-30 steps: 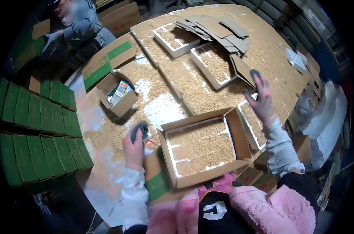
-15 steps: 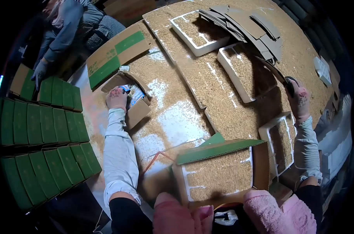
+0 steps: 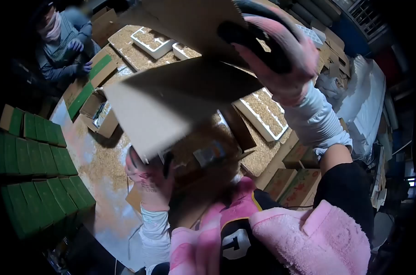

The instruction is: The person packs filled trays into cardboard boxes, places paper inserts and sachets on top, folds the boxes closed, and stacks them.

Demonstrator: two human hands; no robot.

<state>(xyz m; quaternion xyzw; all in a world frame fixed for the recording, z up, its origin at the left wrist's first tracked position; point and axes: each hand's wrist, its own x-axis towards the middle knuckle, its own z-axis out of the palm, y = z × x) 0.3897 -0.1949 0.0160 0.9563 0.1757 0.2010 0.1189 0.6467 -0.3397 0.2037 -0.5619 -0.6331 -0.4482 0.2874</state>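
A dim workroom surrounds the table [image 3: 111,231], which is strewn with wood shavings. Past its left edge I see stacked green boxes [image 3: 38,158], and by its far left corner another person [image 3: 66,43]. The right hand [image 3: 288,55], gloved and raised, grips the upper cardboard [image 3: 189,30]. Beneath that slants the lower cardboard [image 3: 148,119]; I can't tell whether both are one folded sheet. The left hand [image 3: 152,178] is at the lower cardboard's near corner, but I can't make out whether it grasps it. Under the cardboard, at the table's near edge, sits an open box [image 3: 237,126] with a packet [image 3: 210,153] inside. A white tray [image 3: 256,123] of shavings stands just beside its right side.
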